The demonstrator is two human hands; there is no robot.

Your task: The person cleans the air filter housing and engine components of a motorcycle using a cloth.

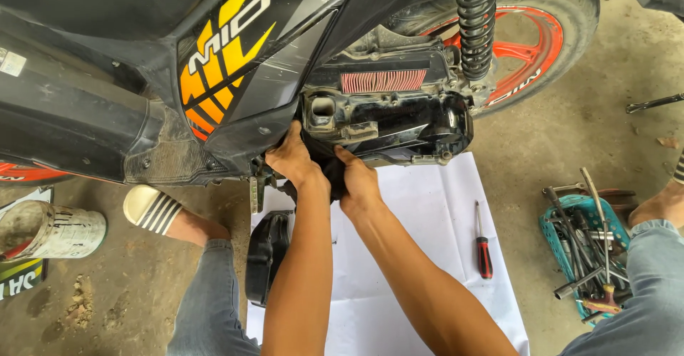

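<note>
Presently, a black hose (333, 178) under the open air-filter housing (388, 117) is gripped closed-fisted by left hand (293, 160) and right hand (358, 181), apparently for steadying.

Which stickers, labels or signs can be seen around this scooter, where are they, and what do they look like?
Side decal: on the scooter's black side panel, above the left hand; yellow-to-orange slanted stripes with white lettering.
Small label: far left on the black body; white rectangle.
Wheel decal: on the orange rear wheel rim; small white lettering.
Floor sign: lower left, under a dirty can; dark with yellow-green and white.
No screens.
</note>
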